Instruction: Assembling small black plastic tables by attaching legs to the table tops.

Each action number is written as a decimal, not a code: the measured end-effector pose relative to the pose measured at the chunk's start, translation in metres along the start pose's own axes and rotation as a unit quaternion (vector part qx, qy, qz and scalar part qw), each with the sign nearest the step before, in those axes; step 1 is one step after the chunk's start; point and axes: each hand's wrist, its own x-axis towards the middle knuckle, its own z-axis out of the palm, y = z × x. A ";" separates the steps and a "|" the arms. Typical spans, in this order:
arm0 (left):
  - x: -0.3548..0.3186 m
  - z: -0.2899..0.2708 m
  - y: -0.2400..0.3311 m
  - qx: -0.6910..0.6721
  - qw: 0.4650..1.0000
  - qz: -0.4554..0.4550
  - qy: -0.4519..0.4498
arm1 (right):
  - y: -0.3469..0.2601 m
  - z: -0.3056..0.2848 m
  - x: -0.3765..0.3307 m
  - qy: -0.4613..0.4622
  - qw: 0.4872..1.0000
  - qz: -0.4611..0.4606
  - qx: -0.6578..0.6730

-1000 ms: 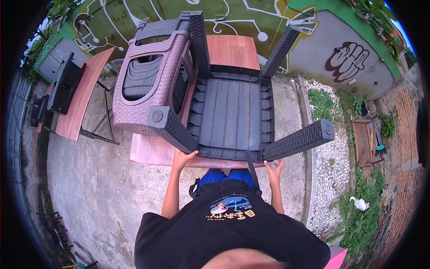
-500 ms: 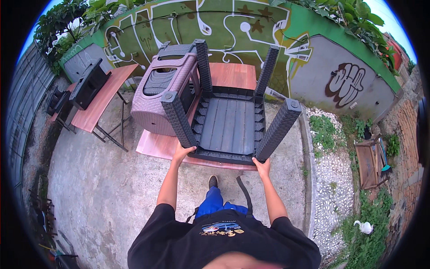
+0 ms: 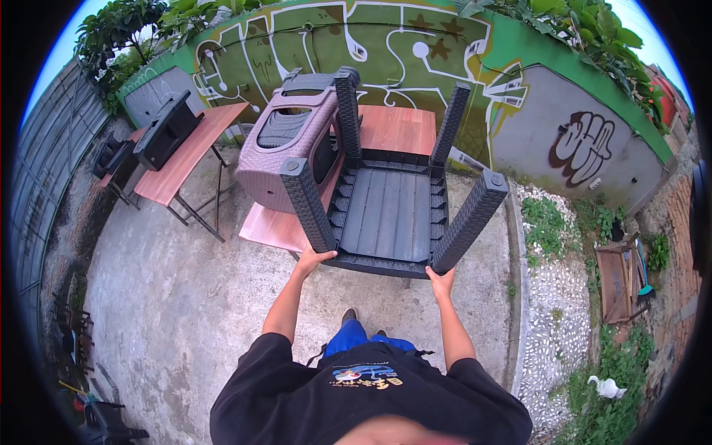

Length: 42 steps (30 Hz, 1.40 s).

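Head view: left hand (image 3: 314, 259) and right hand (image 3: 442, 280) each grip the near edge of an upturned dark chair (image 3: 389, 211), held over the wooden desk (image 3: 271, 226); not yet set down beside the purple chair (image 3: 289, 144).

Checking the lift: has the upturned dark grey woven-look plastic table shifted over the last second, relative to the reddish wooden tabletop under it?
Yes. The dark grey table now covers less of the wooden tabletop, having slid back toward the person.
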 end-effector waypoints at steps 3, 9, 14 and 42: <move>-0.005 -0.003 -0.012 -0.013 0.995 0.095 0.032 | -0.009 0.009 -0.005 0.052 0.998 0.031 -0.026; -0.044 0.000 -0.047 -0.030 0.991 0.117 0.055 | 0.000 -0.014 -0.046 0.039 0.999 0.021 -0.028; -0.057 0.011 -0.079 0.058 0.976 0.194 0.077 | -0.002 -0.018 -0.045 0.021 0.999 0.019 0.029; -0.196 0.009 0.263 0.290 0.896 0.232 0.244 | -0.368 -0.116 -0.002 -0.084 0.962 -0.110 -0.234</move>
